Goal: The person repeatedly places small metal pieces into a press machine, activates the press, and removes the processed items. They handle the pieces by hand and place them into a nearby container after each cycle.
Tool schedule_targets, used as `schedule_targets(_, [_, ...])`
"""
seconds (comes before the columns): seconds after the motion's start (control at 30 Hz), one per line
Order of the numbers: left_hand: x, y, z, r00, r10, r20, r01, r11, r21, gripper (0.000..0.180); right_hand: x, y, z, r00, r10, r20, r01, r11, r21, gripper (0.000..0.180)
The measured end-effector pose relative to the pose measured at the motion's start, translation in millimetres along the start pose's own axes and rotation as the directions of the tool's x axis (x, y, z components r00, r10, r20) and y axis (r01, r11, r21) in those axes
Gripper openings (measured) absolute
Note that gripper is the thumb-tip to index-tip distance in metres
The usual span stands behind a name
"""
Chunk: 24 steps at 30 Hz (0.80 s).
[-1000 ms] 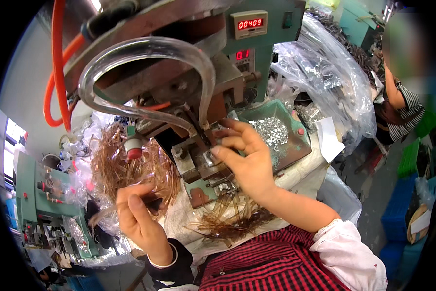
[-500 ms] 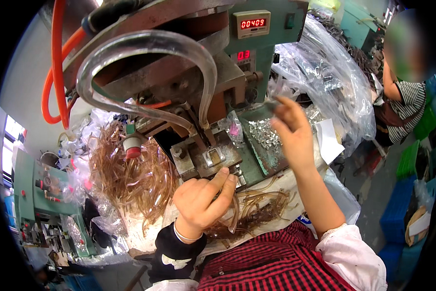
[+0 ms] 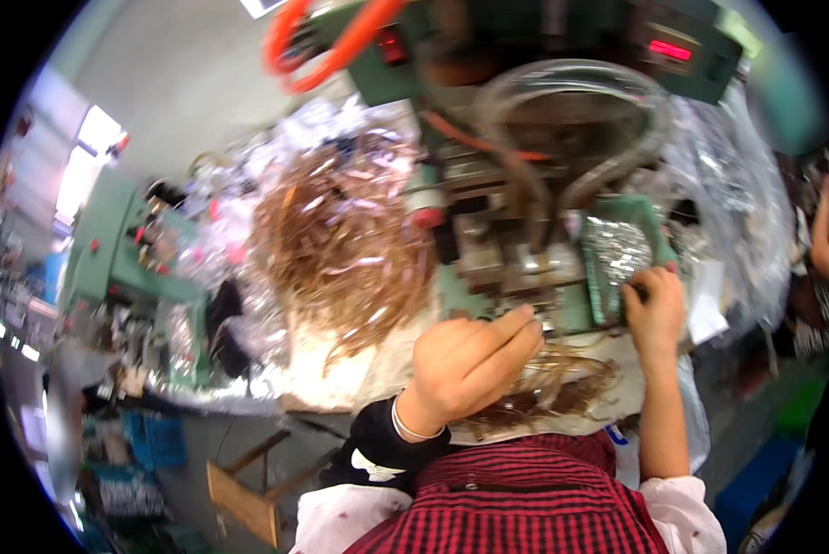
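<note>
My left hand is at the front of the metal fixture on the bench press, its fingers pressed together. Whatever sits between those fingertips, if anything, is too blurred to make out. My right hand is at the front right edge of a green tray of small shiny metal pieces. Its thumb and fingers are curled together, and their contents are hidden. Below the fixture, close to my left hand, lie brownish clear plastic strips. A clear hose loops above the fixture.
A large heap of brownish plastic strips covers the bench to the left. A red-tipped knob is beside the press. Clear plastic sheeting and white paper lie at the right. A wooden stool stands below left.
The whole view has swung left, so the press appears farther right. My right hand has come down to the tray's near edge and its fingers have closed. My left hand stays by the fixture.
</note>
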<state>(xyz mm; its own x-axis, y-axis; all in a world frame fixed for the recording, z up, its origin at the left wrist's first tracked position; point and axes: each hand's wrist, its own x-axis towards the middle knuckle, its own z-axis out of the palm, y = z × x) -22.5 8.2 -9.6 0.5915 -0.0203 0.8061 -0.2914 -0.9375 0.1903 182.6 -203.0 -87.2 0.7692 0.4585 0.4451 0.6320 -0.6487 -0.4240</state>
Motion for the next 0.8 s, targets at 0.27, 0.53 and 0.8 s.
schedule_targets(0.27, [-79.8,-46.4,-134.5,0.691,-0.71,-0.134,0.671,0.561,0.485,0.011,-0.1,-31.6,-12.0,0.961,0.126,-0.247,-0.014,0.912,0.411,0.011])
schedule_targets(0.53, [-202.2,-89.3,-124.6,0.672,-0.74,-0.023,0.571,0.498,0.653,0.014,7.8,-27.4,-0.6,0.937,0.05,-0.346,0.074,0.939,0.337,0.017])
schedule_targets(0.8, [-157.7,-89.7,-131.8,0.293,-0.938,-0.186,0.953,0.302,-0.022,0.038,0.9,-61.9,-26.2,0.959,0.151,-0.24,0.006,0.836,0.548,0.02])
